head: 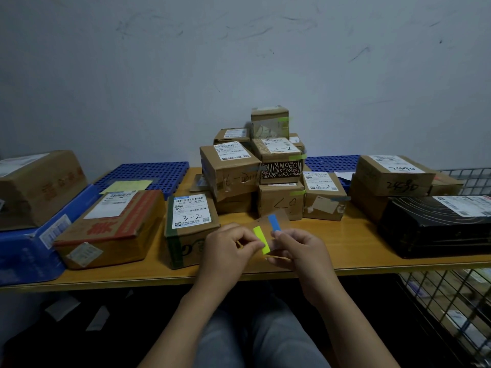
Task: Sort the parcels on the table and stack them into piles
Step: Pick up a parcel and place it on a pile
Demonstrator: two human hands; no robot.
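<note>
Table point(358, 243), parcels point(231, 171) ctr, basket point(451, 301) rt, stickers point(261, 240) held

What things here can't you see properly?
All in the head view:
Print on the 3-2 label: too small to read.
Brown box: cut off by the left edge.
Black parcel: cut off by the right edge.
Rear box: partly hidden by front boxes.

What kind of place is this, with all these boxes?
Probably a parcel sorting room: labelled parcels piled on a table, blue pallets behind them, a wire cage at right.
</note>
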